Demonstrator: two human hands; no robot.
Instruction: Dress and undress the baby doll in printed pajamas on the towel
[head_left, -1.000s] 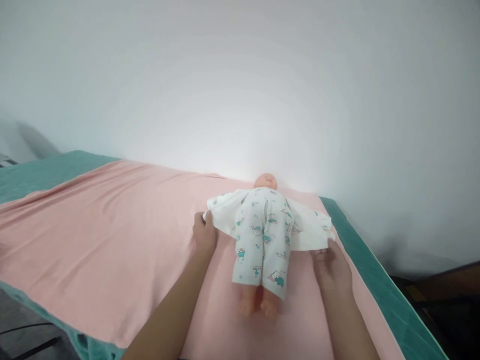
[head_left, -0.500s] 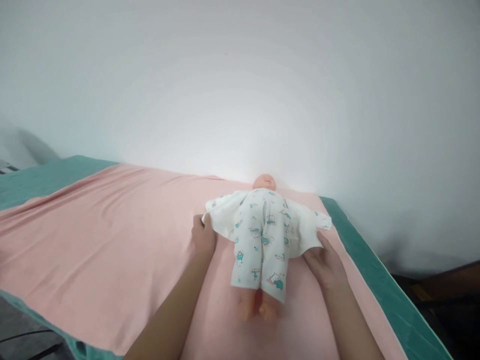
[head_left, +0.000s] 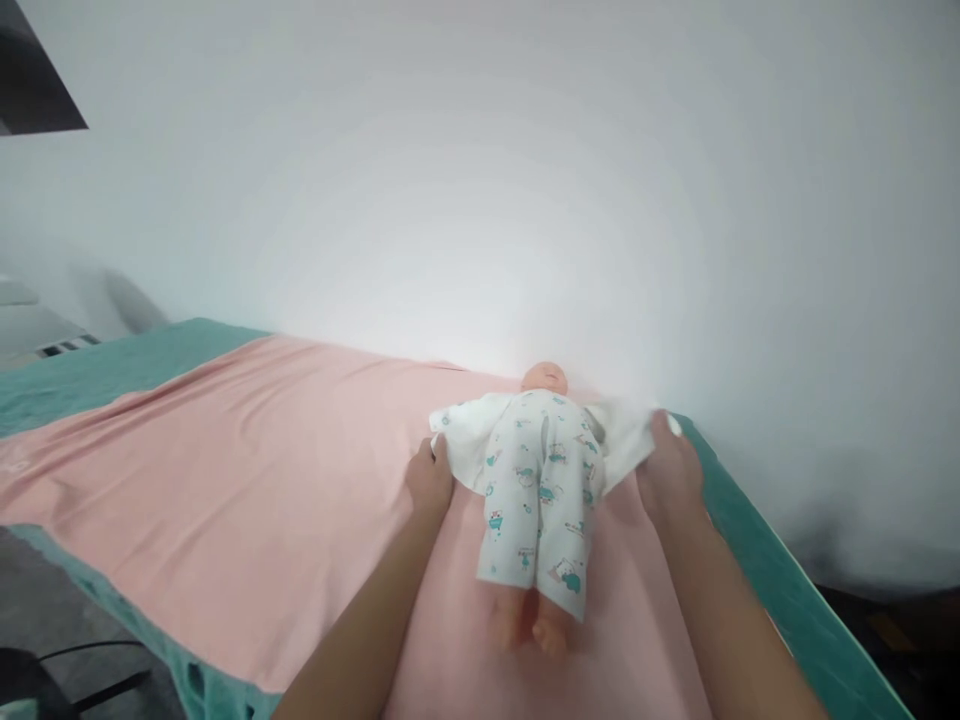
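Note:
A baby doll (head_left: 546, 377) lies on its back on a pink cloth, head toward the wall and bare feet toward me. White trousers (head_left: 534, 490) printed with small teal and red animals cover its legs and front. Beneath the doll a white baby shirt (head_left: 474, 432) is spread out to both sides. My left hand (head_left: 430, 476) pinches the shirt's left edge. On the other side my right hand (head_left: 671, 462) is closed on the shirt's right edge, near the sleeve, and holds it lifted; this part is slightly blurred.
The pink cloth (head_left: 247, 480) lies over a teal cover (head_left: 135, 360) on the table or bed. A pale wall (head_left: 480, 180) rises directly behind it. Dark items stand below the right edge, and a black chair-like part (head_left: 30, 680) shows at lower left.
My right hand has moved up along the shirt's right side and raised that edge. My left hand keeps its pinch. The whole view has shifted a little.

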